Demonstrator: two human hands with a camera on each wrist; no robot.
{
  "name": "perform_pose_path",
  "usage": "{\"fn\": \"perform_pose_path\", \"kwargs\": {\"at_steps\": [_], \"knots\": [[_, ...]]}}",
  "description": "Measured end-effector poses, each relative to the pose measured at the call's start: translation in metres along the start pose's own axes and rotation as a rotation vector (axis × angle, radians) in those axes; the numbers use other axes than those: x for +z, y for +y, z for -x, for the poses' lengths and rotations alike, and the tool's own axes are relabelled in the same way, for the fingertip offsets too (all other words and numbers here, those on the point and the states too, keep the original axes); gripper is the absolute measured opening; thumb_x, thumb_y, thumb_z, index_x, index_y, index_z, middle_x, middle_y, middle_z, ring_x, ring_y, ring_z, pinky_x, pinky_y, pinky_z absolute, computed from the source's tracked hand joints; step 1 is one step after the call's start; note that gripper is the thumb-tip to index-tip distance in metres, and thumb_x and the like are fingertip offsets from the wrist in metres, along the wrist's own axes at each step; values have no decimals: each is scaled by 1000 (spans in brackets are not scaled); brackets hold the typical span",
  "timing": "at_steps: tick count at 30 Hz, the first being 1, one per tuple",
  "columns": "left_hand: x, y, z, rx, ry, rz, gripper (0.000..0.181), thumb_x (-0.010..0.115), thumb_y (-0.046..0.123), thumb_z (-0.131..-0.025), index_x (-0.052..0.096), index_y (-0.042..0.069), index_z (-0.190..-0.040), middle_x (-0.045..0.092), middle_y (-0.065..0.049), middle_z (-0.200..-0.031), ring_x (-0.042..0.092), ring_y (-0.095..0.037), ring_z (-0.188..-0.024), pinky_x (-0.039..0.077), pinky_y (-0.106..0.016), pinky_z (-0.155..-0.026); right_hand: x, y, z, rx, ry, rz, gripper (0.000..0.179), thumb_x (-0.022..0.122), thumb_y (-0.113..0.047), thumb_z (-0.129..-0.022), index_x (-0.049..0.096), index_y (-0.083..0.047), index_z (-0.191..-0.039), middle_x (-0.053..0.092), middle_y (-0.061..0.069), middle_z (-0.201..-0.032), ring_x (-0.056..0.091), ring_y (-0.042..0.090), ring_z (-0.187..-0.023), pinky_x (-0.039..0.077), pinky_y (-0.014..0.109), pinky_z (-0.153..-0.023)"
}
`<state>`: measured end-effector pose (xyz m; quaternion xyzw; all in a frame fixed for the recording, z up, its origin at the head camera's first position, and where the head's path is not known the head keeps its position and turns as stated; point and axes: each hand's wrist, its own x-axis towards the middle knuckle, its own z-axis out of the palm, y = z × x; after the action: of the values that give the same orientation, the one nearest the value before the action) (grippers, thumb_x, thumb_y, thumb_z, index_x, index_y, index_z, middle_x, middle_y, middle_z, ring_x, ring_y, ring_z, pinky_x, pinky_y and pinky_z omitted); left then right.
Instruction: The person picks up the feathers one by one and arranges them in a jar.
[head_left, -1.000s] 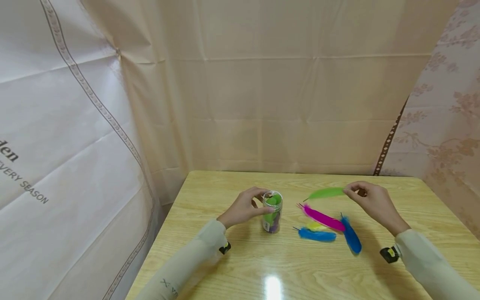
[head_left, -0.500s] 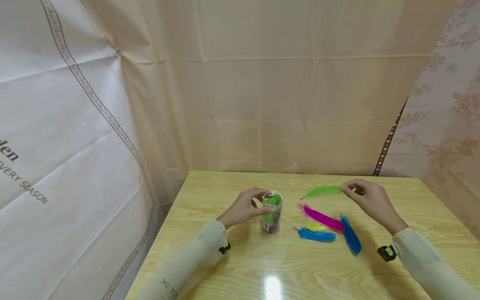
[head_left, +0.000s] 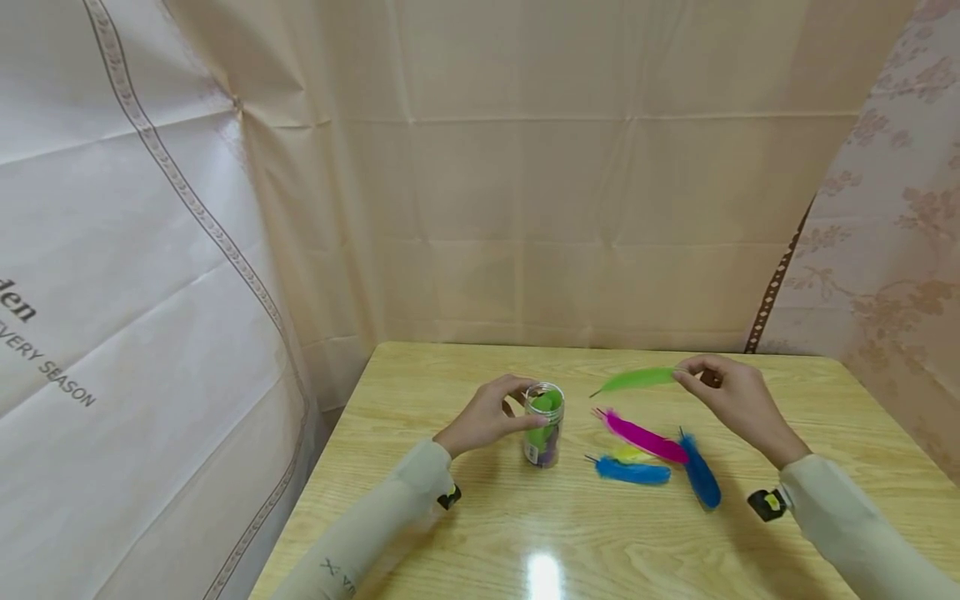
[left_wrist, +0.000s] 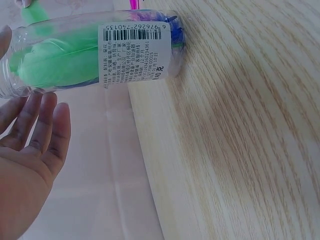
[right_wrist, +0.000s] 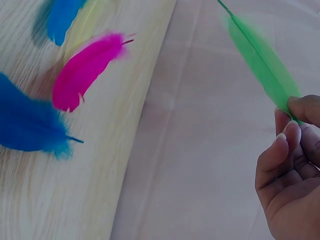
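My left hand (head_left: 491, 414) grips a clear jar (left_wrist: 172, 50) near its mouth, thumb on one side and fingers on the other. The jar stands upright on the table, lidless, with green feathers (left_wrist: 60, 62) and some purple and blue ones inside; a barcode label covers part of its wall. Between thumb and fingertips my right hand (head_left: 738, 404) pinches a green feather (right_wrist: 262, 62) by its broad end. That feather is held above the table, its bare quill pointing left toward the jar. Below it lies a magenta feather (head_left: 645, 437).
Two blue feathers, one flat (head_left: 633, 471) and one slanting (head_left: 701, 475), lie near the magenta one. A yellow feather (head_left: 632, 453) shows partly from beneath. The wooden table (head_left: 600, 542) ends at a cloth backdrop (head_left: 517, 208); a white sheet (head_left: 150, 375) hangs at left.
My right hand has shifted slightly left and up, carrying the green feather nearer the jar. The left hand and jar have stayed in place.
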<state>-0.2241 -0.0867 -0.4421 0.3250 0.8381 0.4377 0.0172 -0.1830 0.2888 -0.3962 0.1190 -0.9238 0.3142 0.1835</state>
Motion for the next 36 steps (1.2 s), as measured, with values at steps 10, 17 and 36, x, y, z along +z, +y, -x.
{"fn": "perform_pose_path", "kwargs": {"at_steps": [10, 17, 36], "knots": [[-1, 1, 0, 13, 2, 0, 58, 70, 54, -79, 55, 32, -130, 57, 16, -113, 56, -6, -97, 52, -25, -72, 0, -10, -2, -16, 4, -10, 20, 61, -41, -93, 66, -22, -96, 57, -1, -69, 45, 15, -54, 36, 27, -45], [0, -1, 0, 2, -3, -5, 59, 70, 55, -79, 54, 32, -131, 56, 17, -114, 56, -5, -97, 52, -25, -72, -3, -14, -4, -7, 5, -30, 20, 61, -41, -93, 67, -22, -96, 55, 1, -67, 44, 15, -53, 35, 27, -45], [-2, 4, 2, -2, -7, -5, 59, 71, 53, -79, 55, 30, -131, 56, 15, -115, 56, -5, -96, 52, -24, -72, 0, -32, -7, -11, 12, -73, 18, 62, -41, -92, 68, -25, -99, 57, -1, -68, 46, 17, -54, 37, 27, -46]]}}
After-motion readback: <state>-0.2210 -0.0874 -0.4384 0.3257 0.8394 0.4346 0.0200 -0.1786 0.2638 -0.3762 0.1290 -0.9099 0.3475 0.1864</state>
